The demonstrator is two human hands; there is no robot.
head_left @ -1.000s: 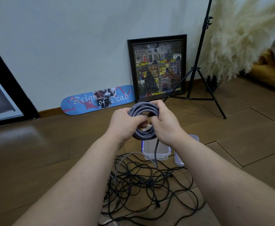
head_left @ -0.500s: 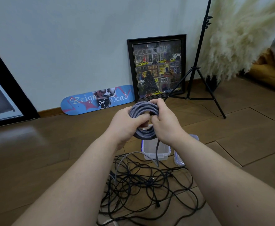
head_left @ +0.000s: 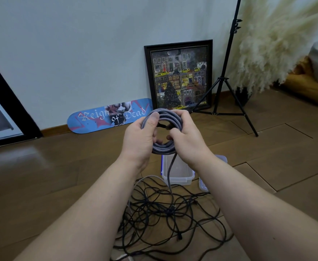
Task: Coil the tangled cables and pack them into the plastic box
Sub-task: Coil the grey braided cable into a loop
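Item in hand: one grey braided cable coil (head_left: 166,133), held up in front of you above the floor; your left hand (head_left: 140,140) grips its left side with the thumb pressed over the top strands, and your right hand (head_left: 187,137) curls its fingers round the right side. One tail (head_left: 170,173) of it hangs down toward the heap, so you judge this coil nearly wound but not finished. Plastic box (head_left: 177,171): open, on the floor just beyond the heap, nothing visible inside; its lid (head_left: 204,180) lies just beside it on the right. Outstanding: a tangle of black cables (head_left: 170,215) on the floor between your forearms, uncoiled, with a pale cable among them. Surface: brown wood plank floor (head_left: 60,176). Room: pale wall, skateboard deck (head_left: 110,115), framed picture (head_left: 180,78), tripod stand (head_left: 225,78), pampas grass (head_left: 278,40), cushions at far right.
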